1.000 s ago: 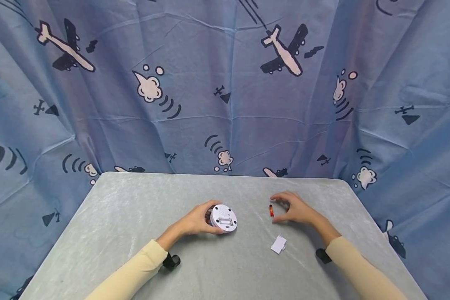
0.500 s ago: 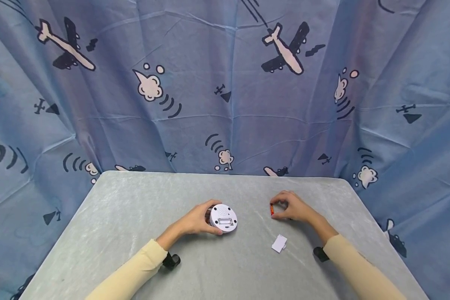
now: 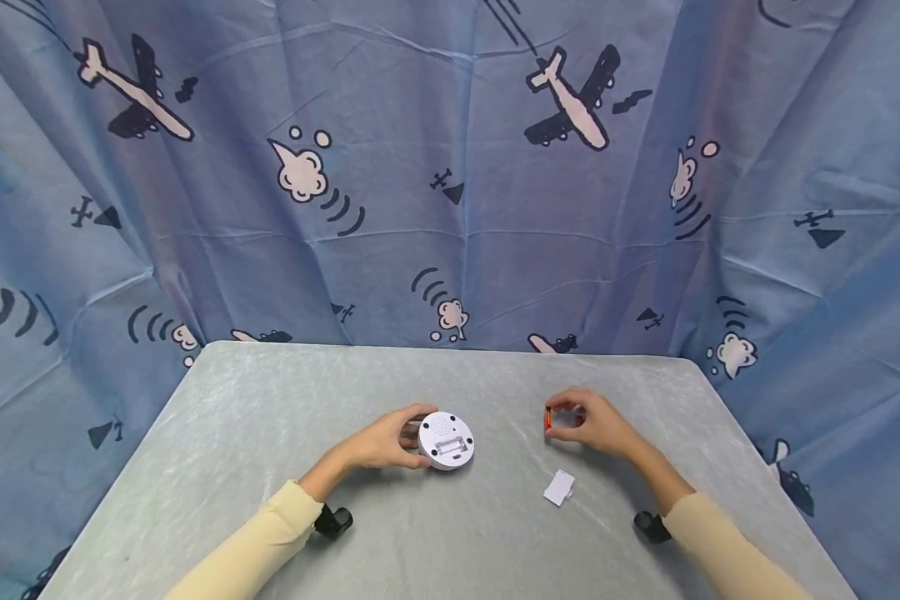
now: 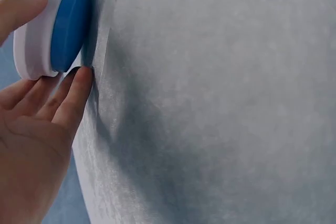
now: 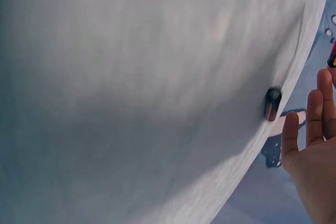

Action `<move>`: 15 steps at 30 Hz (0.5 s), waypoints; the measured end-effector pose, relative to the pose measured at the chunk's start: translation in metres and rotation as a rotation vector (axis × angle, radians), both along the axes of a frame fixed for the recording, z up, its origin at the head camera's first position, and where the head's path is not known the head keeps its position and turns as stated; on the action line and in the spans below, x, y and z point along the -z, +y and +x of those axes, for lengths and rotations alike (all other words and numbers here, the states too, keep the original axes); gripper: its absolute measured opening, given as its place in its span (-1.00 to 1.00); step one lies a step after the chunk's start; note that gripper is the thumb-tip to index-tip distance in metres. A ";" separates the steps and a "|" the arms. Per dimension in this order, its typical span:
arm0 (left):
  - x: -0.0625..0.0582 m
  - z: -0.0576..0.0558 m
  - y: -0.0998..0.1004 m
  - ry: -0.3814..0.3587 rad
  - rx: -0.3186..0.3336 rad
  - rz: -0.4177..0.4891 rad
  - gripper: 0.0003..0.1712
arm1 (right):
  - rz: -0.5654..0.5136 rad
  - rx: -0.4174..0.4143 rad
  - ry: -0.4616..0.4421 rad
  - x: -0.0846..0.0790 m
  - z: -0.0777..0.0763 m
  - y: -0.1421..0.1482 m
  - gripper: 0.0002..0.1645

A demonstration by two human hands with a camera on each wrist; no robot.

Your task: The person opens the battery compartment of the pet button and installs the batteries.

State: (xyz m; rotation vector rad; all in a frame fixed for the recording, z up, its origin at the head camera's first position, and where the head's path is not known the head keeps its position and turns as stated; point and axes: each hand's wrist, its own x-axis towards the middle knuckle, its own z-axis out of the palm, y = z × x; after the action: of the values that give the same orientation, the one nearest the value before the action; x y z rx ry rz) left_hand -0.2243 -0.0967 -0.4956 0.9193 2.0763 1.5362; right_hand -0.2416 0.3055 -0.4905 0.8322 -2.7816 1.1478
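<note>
My left hand [image 3: 382, 437] grips a round white device [image 3: 446, 440] by its left side, thumb on the near edge and fingers on the far edge. Its upward face shows small dark feet and an uncovered battery compartment; a blue part [image 4: 71, 27] faces the table in the left wrist view. Between thumb and fingertips, my right hand [image 3: 596, 423] pinches a red-orange battery [image 3: 548, 421], partly cut off in the right wrist view. A second battery [image 5: 272, 104] lies on the table close by that hand, mostly hidden behind its fingers in the head view.
A small white battery cover [image 3: 558, 487] lies on the grey table [image 3: 285, 408], nearer the body than the right hand. Behind the table's far edge hangs a blue curtain [image 3: 390, 167] printed with planes. Black straps with cameras [image 3: 333, 522] sit at both wrists.
The right hand has closed its fingertips on the battery and shifted slightly right with it, uncovering a second battery. The left hand has moved slightly left, turning the device a little.
</note>
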 end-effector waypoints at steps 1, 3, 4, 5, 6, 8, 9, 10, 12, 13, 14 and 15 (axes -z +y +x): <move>0.000 0.000 0.000 0.004 -0.011 -0.002 -0.06 | -0.017 0.002 -0.005 0.000 0.002 -0.002 -0.44; 0.000 0.001 0.000 0.011 -0.034 -0.011 -0.04 | -0.042 0.003 -0.011 0.000 0.005 -0.008 -0.44; 0.001 0.001 0.000 0.016 -0.043 -0.017 -0.03 | -0.056 -0.001 -0.018 0.000 0.007 -0.012 -0.44; 0.001 0.002 0.001 0.023 -0.052 -0.026 -0.01 | -0.058 -0.002 -0.020 -0.001 0.008 -0.016 -0.44; 0.002 0.002 0.002 0.033 -0.060 -0.039 0.01 | -0.063 -0.005 -0.024 -0.001 0.010 -0.020 -0.44; 0.002 0.002 0.003 0.067 -0.075 -0.071 0.04 | -0.082 -0.016 -0.035 -0.003 0.013 -0.029 -0.44; 0.002 0.003 0.004 0.082 -0.082 -0.088 0.05 | -0.096 -0.023 -0.046 -0.004 0.014 -0.034 -0.44; 0.002 0.003 0.004 0.098 -0.085 -0.104 0.05 | -0.106 -0.030 -0.053 -0.005 0.015 -0.039 -0.44; 0.001 0.003 0.004 0.122 -0.085 -0.129 0.05 | -0.123 -0.046 -0.069 -0.006 0.016 -0.047 -0.44; 0.001 0.003 0.004 0.131 -0.078 -0.136 0.05 | -0.129 -0.053 -0.075 -0.007 0.016 -0.052 -0.44; 0.000 0.003 0.004 0.144 -0.067 -0.145 0.04 | -0.137 -0.059 -0.081 -0.008 0.016 -0.055 -0.44; -0.001 0.003 0.003 0.150 -0.054 -0.151 0.04 | -0.137 -0.063 -0.085 -0.009 0.016 -0.059 -0.44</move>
State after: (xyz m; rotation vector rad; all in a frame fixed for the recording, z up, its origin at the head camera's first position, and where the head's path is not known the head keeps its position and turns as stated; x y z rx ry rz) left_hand -0.2213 -0.0933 -0.4951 0.9556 2.3041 1.3512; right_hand -0.2254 0.2468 -0.4820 0.8825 -2.7212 1.3981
